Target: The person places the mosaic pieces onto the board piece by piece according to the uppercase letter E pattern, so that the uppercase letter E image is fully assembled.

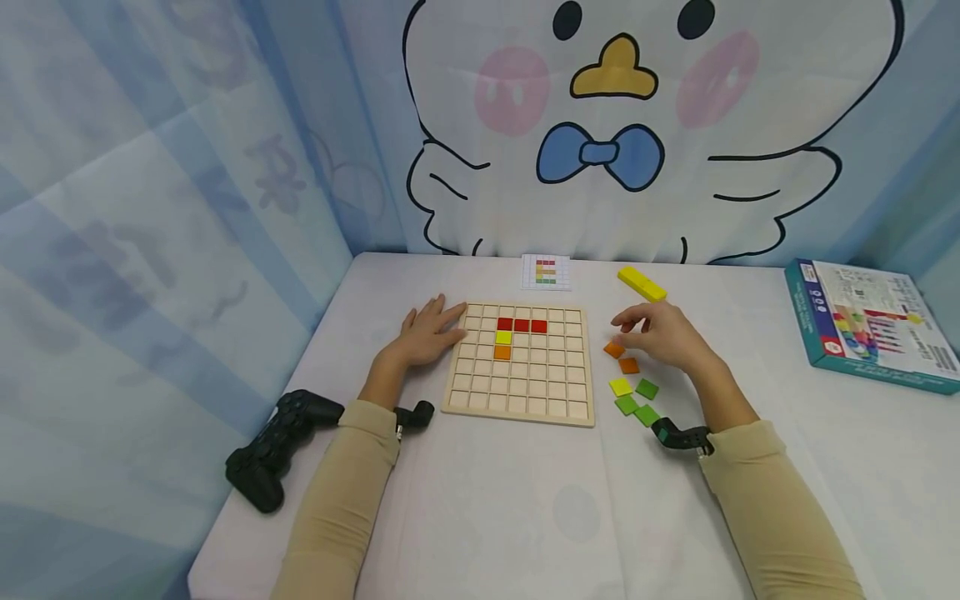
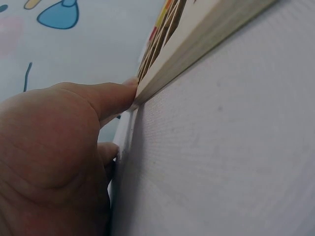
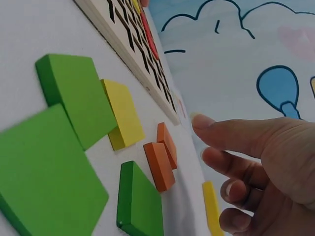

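Note:
A wooden grid board (image 1: 517,414) lies flat on the table with red tiles (image 1: 522,326) in a row, a yellow tile (image 1: 503,337) under the leftmost, and an orange tile (image 1: 502,352) below that. My left hand (image 1: 429,335) rests at the board's left side, its thumb touching the frame and its fingers extended. Over the loose orange tiles (image 3: 159,166) hovers my right hand (image 1: 660,333), fingers loosely bent with nothing between them. Nearer me lie a loose yellow tile (image 1: 620,387) and several green tiles (image 1: 647,388).
A small pattern card (image 1: 546,272) lies behind the board. Beyond my right hand is a yellow bar (image 1: 642,284). A teal game box (image 1: 877,325) sits at the far right. On the left, a black game controller (image 1: 281,446) lies beside my forearm.

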Motion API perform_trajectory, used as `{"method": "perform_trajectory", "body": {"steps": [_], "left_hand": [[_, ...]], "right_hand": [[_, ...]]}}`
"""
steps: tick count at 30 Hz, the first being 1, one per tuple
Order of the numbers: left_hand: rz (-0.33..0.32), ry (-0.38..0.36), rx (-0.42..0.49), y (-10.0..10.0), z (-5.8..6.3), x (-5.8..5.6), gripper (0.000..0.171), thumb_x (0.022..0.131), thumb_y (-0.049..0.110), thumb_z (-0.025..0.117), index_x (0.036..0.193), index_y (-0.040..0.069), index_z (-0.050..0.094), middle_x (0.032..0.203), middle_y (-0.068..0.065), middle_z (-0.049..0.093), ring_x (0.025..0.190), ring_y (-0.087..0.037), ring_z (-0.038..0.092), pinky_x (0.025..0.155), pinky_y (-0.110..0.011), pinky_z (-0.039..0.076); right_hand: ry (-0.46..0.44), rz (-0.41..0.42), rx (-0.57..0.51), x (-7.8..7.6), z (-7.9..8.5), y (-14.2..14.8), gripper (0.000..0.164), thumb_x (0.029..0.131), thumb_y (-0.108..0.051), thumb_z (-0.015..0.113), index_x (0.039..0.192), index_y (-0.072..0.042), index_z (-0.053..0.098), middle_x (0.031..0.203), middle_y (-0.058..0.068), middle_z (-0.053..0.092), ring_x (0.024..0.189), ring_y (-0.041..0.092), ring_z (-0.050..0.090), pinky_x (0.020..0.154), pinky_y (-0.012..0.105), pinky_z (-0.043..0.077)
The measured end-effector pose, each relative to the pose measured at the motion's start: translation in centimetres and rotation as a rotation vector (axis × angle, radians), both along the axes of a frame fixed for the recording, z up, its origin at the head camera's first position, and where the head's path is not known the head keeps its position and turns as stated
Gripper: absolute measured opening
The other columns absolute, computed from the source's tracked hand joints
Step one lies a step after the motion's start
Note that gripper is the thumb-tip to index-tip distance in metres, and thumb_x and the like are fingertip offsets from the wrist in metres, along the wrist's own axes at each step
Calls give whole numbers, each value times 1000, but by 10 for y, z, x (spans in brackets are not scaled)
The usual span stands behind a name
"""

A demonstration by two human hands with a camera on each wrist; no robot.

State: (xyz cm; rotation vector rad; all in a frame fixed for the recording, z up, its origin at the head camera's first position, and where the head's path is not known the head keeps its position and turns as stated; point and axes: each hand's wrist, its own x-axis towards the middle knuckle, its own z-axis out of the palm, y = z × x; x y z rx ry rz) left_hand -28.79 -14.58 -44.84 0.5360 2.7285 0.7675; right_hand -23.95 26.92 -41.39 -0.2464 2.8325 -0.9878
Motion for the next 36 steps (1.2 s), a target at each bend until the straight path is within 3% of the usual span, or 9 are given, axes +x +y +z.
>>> {"method": "perform_trajectory", "body": {"steps": [11,22,30,36], "left_hand": [[-2,-2,-15,0,-1,0,62,110,42,46,166,22,28,175,-20,3,163,-36,0,129,-58,-7],[2,4,-17,0,-3,-2,62,110,41,47,166,22,28,175,-20,3,163,-36,0,129,-59,-6],[-2,3,-13,0,-3,-1,62,110,41,47,166,21,29,175,-21,4,163,-37,0,129,-59,-6],[-1,5,-15,0,-2,-1,62,110,41,46,166,21,28,175,-20,4,163,-37,0,129,-59,-6]], "right_hand": [[-68,27,55,-3,-10,1,32,89,-24,83,116,-6,77,93,6,70,79,22,55,66,30,45],[-53,46,49,-2,-11,-3,25,89,-20,83,109,-7,74,96,7,66,82,24,55,69,31,45],[-10,5,-35,-2,-13,-4,19,93,-19,80,101,-7,66,92,10,66,77,23,60,66,28,50],[55,-33,-123,-3,-13,-6,16,99,-20,73,104,-7,66,95,12,68,75,24,65,64,25,56]]}}
